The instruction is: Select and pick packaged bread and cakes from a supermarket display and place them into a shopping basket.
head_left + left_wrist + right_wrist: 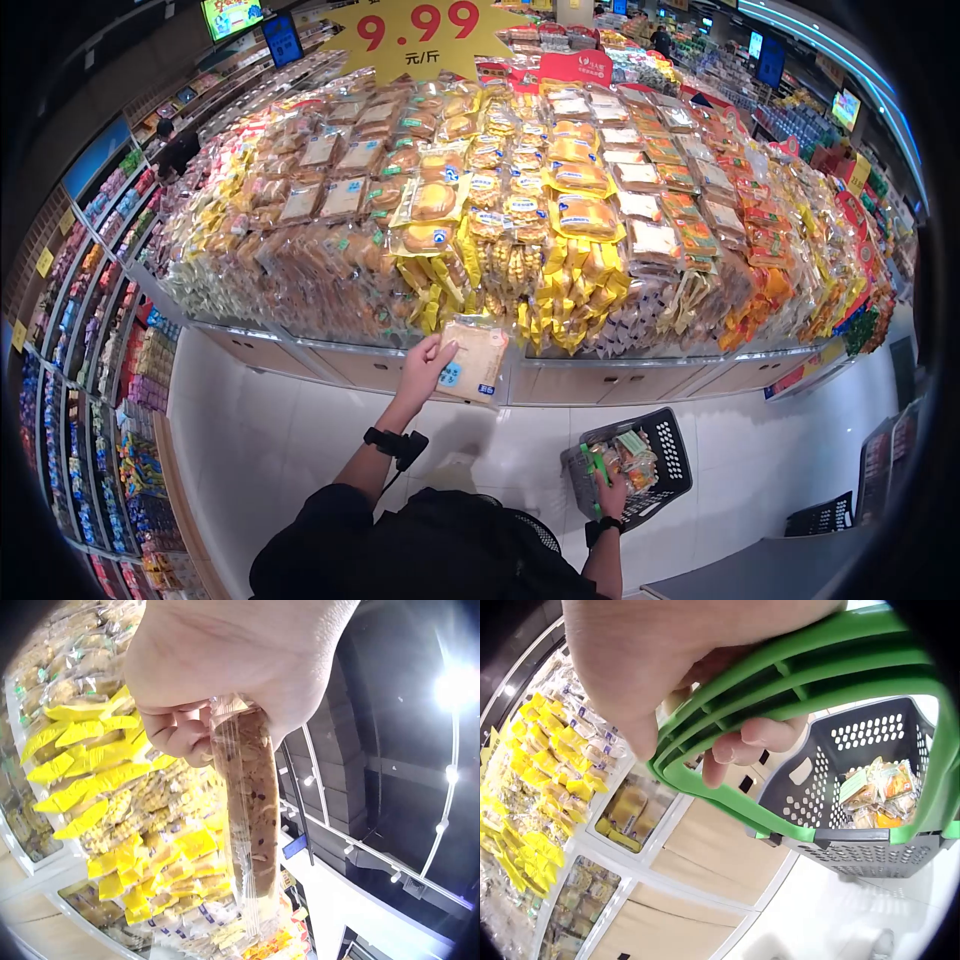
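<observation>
My left hand (pixel 424 371) grips the edge of a clear-wrapped, flat square piece of bread (pixel 476 358) with blue print, held up before the display's front edge. Seen edge-on in the left wrist view, the bread (pixel 253 795) is brown and thick with dark specks, its wrapper seam running along the side. Low on the right, my right hand (pixel 612 494) holds the green handle (pixel 731 804) of a dark grey shopping basket (pixel 672 452). The fingers are curled round the handle's ribbed bar. Several packaged foods (pixel 881 789) lie inside the basket.
A broad display of wrapped breads (pixel 585 180) stretches ahead, above wooden cabinet fronts (pixel 610 383). A yellow price sign (pixel 420 40) stands over it. Shelves of small packages (pixel 95 330) line the left side. Pale floor tiles (pixel 270 430) lie below, with another dark basket (pixel 820 515) at far right.
</observation>
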`<state>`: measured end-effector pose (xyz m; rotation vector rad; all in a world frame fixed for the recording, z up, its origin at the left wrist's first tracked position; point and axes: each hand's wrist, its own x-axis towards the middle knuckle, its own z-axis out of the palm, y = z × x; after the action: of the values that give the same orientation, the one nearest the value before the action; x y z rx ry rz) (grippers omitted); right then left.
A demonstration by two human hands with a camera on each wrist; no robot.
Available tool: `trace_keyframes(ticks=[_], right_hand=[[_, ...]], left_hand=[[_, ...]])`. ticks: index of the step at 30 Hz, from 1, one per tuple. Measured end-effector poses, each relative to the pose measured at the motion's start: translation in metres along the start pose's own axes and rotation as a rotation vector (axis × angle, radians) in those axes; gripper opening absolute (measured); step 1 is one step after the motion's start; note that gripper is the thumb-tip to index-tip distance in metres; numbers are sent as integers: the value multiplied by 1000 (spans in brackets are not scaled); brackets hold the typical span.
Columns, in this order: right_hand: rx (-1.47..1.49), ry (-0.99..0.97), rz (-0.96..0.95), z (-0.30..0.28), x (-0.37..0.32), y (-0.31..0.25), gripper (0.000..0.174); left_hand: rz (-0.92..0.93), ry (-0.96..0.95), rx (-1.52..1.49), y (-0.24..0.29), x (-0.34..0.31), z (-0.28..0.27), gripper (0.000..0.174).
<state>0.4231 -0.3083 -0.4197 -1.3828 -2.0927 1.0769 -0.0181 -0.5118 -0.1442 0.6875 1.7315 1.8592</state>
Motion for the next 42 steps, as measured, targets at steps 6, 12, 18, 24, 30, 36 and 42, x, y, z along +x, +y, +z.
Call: trace_keyframes(ticks=[6,12,18,24,30,36,42], right_hand=[[-92,135,7,56,-52,-61,37],[-107,169,185,121,-93,-131,39],[17,184,278,182,-106,-145,41],[133,223,424,220,-127,-210,37],[34,442,289,238,-118,-236,30],[308,382,98,216,-53,-340,18],[356,180,-267,200,31,-497,16]], left_hand=[[90,34,-55,43,52,-104,22],[236,113,212,86,141,-257,22],[315,177,318,125,233,-352,32],[365,11,656,177,320,-402,45],[207,94,721,217,417,-394,55],[241,264,589,155,543,-403,55],[575,185,763,153,527,-388,78]])
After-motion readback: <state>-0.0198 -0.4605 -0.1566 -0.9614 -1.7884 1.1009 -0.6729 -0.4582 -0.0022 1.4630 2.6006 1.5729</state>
